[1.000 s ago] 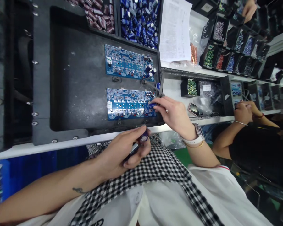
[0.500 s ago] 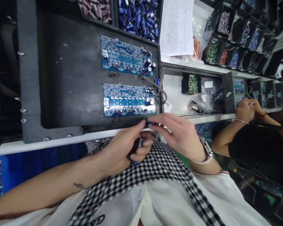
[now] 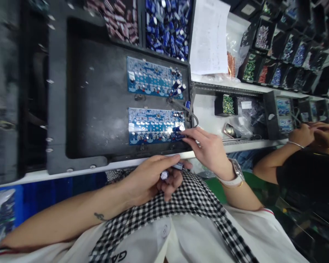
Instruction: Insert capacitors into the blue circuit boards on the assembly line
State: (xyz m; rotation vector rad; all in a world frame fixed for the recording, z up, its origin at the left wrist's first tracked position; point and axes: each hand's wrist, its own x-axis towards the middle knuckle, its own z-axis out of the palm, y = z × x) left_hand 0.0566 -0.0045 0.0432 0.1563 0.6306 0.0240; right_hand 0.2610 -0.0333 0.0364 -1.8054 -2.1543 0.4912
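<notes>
My right hand (image 3: 205, 146) pinches a dark blue capacitor (image 3: 179, 136) at the right end of the nearer blue circuit board (image 3: 150, 126). Just behind it, another capacitor with a pale top stands on the board. Closed around a few capacitors (image 3: 164, 175), my left hand (image 3: 156, 179) is held below the front edge of the bench. The farther circuit board (image 3: 150, 78) carries several upright capacitors at its right end. Both boards lie in a black tray (image 3: 93, 102). My right fingertips hide part of the pinched capacitor.
Bins of blue capacitors (image 3: 167, 31) and brown capacitors (image 3: 122, 20) border the tray's far side. A paper sheet (image 3: 208, 40), a box of green parts (image 3: 228, 105) and a phone (image 3: 229, 130) are to the right. A co-worker's hands (image 3: 309, 137) are farther right.
My right hand has moved from beside my left hand to the nearer board with a capacitor. My left hand has lowered slightly and loosened, showing its capacitors. The view has shifted.
</notes>
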